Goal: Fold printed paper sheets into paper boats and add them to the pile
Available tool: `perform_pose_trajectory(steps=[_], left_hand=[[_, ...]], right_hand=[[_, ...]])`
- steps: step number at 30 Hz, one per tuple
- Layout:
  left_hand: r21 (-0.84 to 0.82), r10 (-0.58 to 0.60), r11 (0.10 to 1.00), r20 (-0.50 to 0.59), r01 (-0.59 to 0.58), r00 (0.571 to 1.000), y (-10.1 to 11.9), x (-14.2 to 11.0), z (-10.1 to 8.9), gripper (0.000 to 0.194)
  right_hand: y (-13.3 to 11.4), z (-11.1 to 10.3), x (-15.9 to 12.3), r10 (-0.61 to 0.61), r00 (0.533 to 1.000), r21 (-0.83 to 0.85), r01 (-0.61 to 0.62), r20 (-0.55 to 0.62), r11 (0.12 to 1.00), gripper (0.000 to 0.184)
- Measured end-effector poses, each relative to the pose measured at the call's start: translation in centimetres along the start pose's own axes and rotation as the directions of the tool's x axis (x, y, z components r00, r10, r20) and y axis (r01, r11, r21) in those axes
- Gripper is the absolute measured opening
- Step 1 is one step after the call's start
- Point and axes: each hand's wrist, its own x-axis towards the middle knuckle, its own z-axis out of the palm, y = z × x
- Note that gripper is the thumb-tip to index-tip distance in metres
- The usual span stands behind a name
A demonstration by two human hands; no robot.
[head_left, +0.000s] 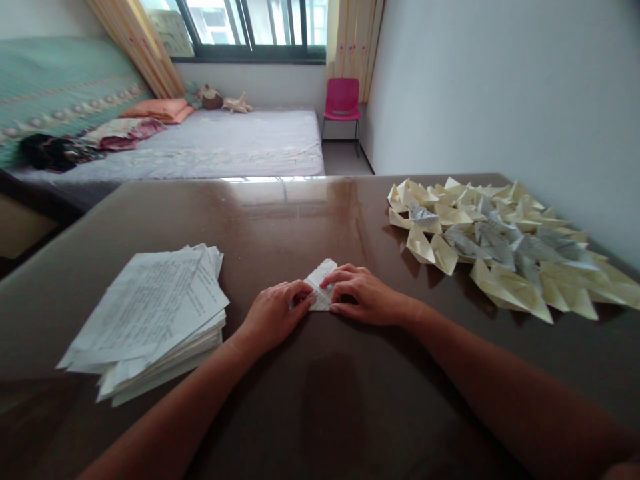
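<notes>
A small folded piece of printed paper (pixel 321 280) lies on the dark brown table (pixel 310 400) in front of me. My left hand (pixel 274 315) pinches its left side with curled fingers. My right hand (pixel 361 295) presses on its right side, fingers bent and close together. Most of the paper is hidden under both hands; only a ragged top corner shows.
A thick stack of printed sheets (pixel 153 317) lies at the left of the table. A heap of several folded paper boats (pixel 500 243) covers the right side near the wall. Beyond the table are a bed (pixel 215 143) and a pink chair (pixel 343 100).
</notes>
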Motion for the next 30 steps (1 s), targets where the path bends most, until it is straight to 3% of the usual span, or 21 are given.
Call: perform_pose_trajectory(steps=[8,30], left_hand=[[0.068,-0.004,0.998,-0.081,0.009,0.997,0.1,0.5,0.8,0.019],[0.163,0.066,0.986,-0.141,-0.043,0.988,0.5,0.5,1.4,0.021]], right_hand=[[-1.2,0.7,0.1,0.129,0.990,-0.144,-0.136,-0.059,0.980,0.021],[-2.2,1.4,0.4,0.187,0.979,-0.232,-0.201,-0.079,0.952,0.019]])
